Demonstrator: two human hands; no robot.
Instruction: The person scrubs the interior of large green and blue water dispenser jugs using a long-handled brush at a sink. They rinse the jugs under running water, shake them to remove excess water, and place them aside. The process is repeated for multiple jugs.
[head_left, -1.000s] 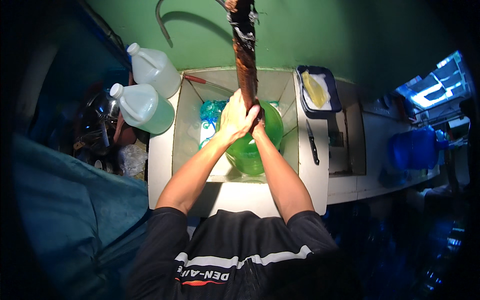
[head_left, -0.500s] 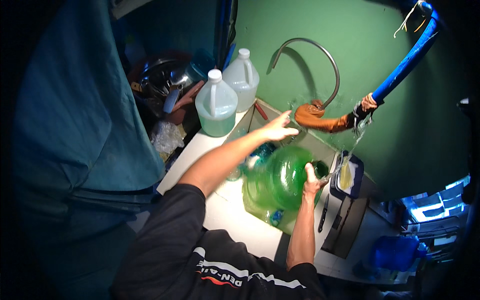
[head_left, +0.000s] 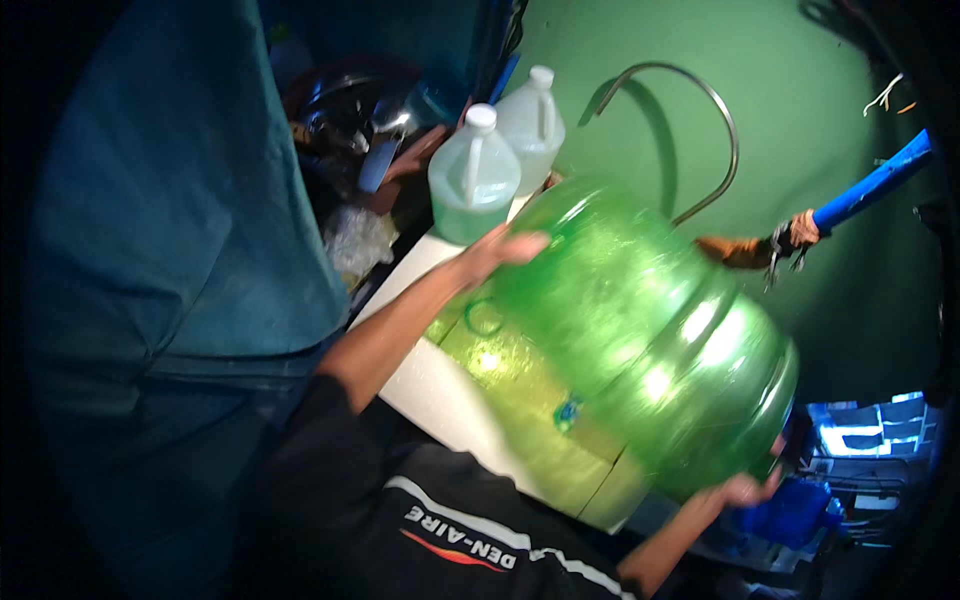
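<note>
A large, see-through green water jug (head_left: 640,320) lies tilted on its side over the sink, running from upper left to lower right. My left hand (head_left: 498,254) grips its upper left end. At the lower right end my right hand (head_left: 745,490) holds it, with some fingers hidden behind the jug. The jug's mouth cannot be made out. Below it, in the wet sink (head_left: 500,360), are a green ring (head_left: 484,317) and a small blue-green item (head_left: 567,412).
Two white-capped plastic jugs (head_left: 474,185) stand at the far left corner of the white counter (head_left: 435,385). A curved metal faucet (head_left: 735,140) and a blue pipe (head_left: 870,185) with an orange hose (head_left: 735,250) are by the green wall. A blue curtain (head_left: 190,220) hangs at left.
The green jug has been lifted out of the sink and turned. My left hand has come onto it; my right hand has moved down and right. The water stream no longer shows.
</note>
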